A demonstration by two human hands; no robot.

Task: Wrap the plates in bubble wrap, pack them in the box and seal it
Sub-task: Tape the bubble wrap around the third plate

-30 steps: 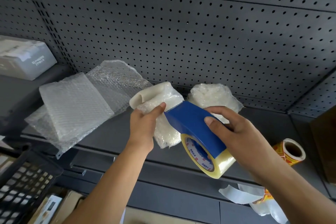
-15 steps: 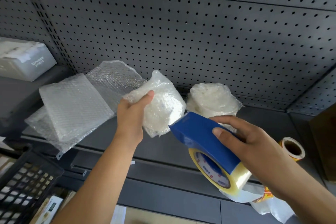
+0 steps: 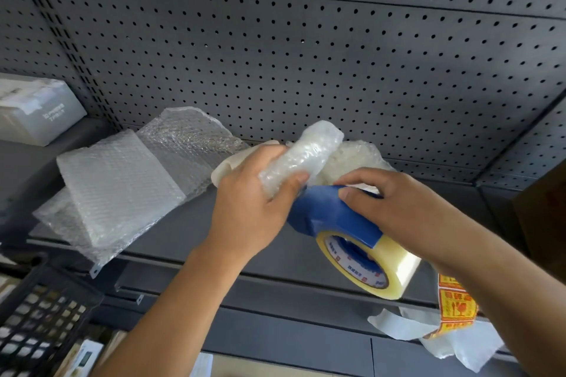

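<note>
Holding a wrapped plate (image 3: 309, 150) up at 12 o'clock, the left hand (image 3: 245, 211) has its fingers and thumb curled tight round it. The right hand (image 3: 407, 208) grips the blue holder (image 3: 333, 217), fingers bent over its top. The holder's front end touches the plate just under the left thumb. I think the job now is to tape the wrapping shut.

The plate is up in the air above the shelf (image 3: 183, 232). Its wrapping looks slippery, so a hard pull on the sticky tape (image 3: 395, 272) could tug it out of the hand. The tape could also stick to a finger or fold onto itself. A loose white flap pokes out at 10 o'clock, and if the tape misses it, the wrapping may come open. The left thumb is right by the holder's front, where a cutter may sit, so it could get nicked.

The wrapping is clear, shiny, soft and bumpy, and the plate inside makes a long rounded lump. The tape is a see-through yellowish ring. The holder looks smooth, hard and curved.

A second lumpy bundle (image 3: 358, 156) sits just behind, at 1 o'clock. Flat bubble wrap (image 3: 116, 180) lies on the shelf at 9 o'clock. The brown thing (image 3: 545, 217) at 3 o'clock may be the box; I cannot tell.
</note>
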